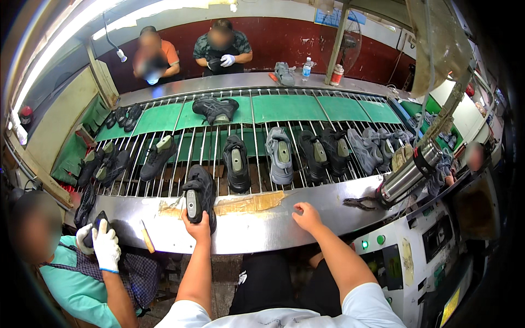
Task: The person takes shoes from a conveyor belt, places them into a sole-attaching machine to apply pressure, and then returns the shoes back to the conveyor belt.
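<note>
My left hand (196, 226) is wrapped round the heel end of a black sneaker (205, 188). A pale green-grey shoe last (192, 203) sits inside its opening. The shoe is over the metal ledge, its toe pointing away from me toward the rack. My right hand (308, 218) is at the ledge's front edge on the right, holding nothing, with its fingers loosely bent and apart. Ahead on the rack, a black sneaker (237, 164) and a grey sneaker (280, 156) stand with lasts in them.
Metal bars (186, 158) carry several more shoes before a green belt (279, 109). On the ledge (262, 232) are brown tape, a knife (146, 237), pliers (359, 203) and a steel flask (410, 172). A gloved co-worker (82, 284) sits left; two people stand across.
</note>
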A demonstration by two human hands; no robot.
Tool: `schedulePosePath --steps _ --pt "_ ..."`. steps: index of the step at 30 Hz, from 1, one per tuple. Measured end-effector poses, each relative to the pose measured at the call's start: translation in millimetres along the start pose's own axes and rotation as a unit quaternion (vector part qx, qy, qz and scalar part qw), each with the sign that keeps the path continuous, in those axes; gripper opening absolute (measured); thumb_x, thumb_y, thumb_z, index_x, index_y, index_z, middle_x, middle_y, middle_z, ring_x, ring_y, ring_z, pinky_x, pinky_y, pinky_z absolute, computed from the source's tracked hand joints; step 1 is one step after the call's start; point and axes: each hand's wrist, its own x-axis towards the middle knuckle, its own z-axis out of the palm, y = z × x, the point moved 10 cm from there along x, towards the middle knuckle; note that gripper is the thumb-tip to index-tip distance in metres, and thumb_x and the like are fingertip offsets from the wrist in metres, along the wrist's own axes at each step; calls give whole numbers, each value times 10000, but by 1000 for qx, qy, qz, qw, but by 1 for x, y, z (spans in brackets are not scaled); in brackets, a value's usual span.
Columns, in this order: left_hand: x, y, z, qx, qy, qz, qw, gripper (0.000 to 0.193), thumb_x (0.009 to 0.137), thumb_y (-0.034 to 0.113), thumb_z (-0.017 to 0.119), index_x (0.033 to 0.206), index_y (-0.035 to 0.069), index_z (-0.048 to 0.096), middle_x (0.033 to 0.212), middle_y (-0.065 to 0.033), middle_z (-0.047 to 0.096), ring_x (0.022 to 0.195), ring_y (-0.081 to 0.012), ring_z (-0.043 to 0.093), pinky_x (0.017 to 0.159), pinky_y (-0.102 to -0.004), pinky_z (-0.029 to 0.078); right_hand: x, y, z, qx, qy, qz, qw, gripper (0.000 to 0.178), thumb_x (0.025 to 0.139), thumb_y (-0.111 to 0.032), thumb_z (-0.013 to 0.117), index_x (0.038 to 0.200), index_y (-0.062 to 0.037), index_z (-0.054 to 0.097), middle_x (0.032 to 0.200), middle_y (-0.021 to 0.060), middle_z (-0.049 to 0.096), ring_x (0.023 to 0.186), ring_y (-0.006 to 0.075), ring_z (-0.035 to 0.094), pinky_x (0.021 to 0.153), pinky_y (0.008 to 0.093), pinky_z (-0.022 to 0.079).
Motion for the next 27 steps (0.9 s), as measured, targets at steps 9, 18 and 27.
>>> schedulePosePath --steps 9,18,27 --pt "86 -24 115 166 15 -69 984 634 684 301 764 1211 56 510 1203 -172 567 1086 -388 555 903 -452 448 112 -59 78 -163 -32 -254 953 282 803 -296 630 945 -53 643 980 128 623 955 313 576 850 418 467" --pt "99 -75 141 59 -81 -87 991 582 700 141 780 1189 28 485 1166 -169 557 1070 -295 544 940 -387 415 111 -71 105 -186 3 -230 955 182 817 -247 595 744 -81 617 844 85 538 891 271 538 791 399 424" --pt "101 -72 138 18 -105 -79 991 582 685 58 778 1173 -5 467 1216 -170 528 1149 -268 503 1026 -371 352 120 -74 106 -166 12 -213 963 160 765 -217 625 692 -78 591 771 79 531 801 267 538 724 392 427"
